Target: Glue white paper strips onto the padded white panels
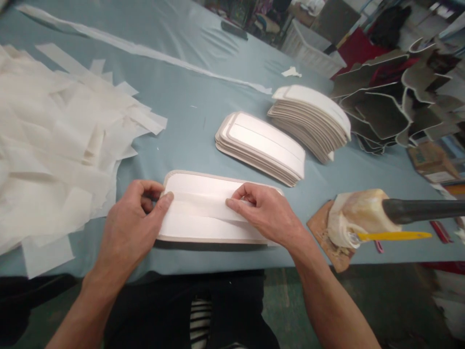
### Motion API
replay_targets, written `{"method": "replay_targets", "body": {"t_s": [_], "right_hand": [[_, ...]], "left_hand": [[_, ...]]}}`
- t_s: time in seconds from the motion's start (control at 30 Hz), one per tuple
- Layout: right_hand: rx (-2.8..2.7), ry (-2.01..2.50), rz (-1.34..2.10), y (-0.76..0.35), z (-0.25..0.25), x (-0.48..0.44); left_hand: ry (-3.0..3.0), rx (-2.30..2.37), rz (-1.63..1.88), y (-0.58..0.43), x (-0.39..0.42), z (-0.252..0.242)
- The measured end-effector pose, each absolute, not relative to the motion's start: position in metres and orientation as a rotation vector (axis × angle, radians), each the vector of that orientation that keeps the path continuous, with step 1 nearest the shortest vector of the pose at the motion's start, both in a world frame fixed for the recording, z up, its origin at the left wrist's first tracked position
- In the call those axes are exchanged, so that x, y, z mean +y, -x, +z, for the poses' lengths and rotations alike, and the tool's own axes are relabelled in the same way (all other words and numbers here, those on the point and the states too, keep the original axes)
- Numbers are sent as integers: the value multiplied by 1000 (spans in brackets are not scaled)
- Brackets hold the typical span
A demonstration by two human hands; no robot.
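In front of me on the table lies a white panel (pixel 207 231) with rounded corners and a beige border. A thin off-white strip (pixel 198 204) runs lengthwise along its middle. My left hand (pixel 134 218) is closed on the panel's left end, its thumb pressing on top near the strip's end. With thumb and fingertips together, my right hand (pixel 265 208) pinches the strip over the right half of the panel. The panel's right end is partly hidden under that hand.
Loose off-white strips (pixel 65 131) are heaped at the left. Beyond the panel stand a short stack (pixel 261 145) and a taller stack (pixel 308 116) of similar panels. At the right are a glue-covered container (pixel 359 213), a yellow-handled brush (pixel 395 236) and curved dark pieces (pixel 378 106).
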State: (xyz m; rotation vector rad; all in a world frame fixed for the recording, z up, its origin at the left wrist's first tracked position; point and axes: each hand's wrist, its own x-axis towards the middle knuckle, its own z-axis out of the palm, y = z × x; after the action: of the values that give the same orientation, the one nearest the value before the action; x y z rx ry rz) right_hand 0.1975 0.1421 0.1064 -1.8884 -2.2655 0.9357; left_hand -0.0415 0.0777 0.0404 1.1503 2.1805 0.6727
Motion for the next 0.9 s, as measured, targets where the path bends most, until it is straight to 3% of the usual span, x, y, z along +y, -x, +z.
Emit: {"method": "replay_targets", "body": {"t_s": [0.37,0.9], "right_hand": [[-2255,1857,942,-251,99,150],[-2164,1988,624,-277,82,137]], "left_hand": [[-1157,2274,607,42,83,42],[-1359,2394,624,57,80,19]]}}
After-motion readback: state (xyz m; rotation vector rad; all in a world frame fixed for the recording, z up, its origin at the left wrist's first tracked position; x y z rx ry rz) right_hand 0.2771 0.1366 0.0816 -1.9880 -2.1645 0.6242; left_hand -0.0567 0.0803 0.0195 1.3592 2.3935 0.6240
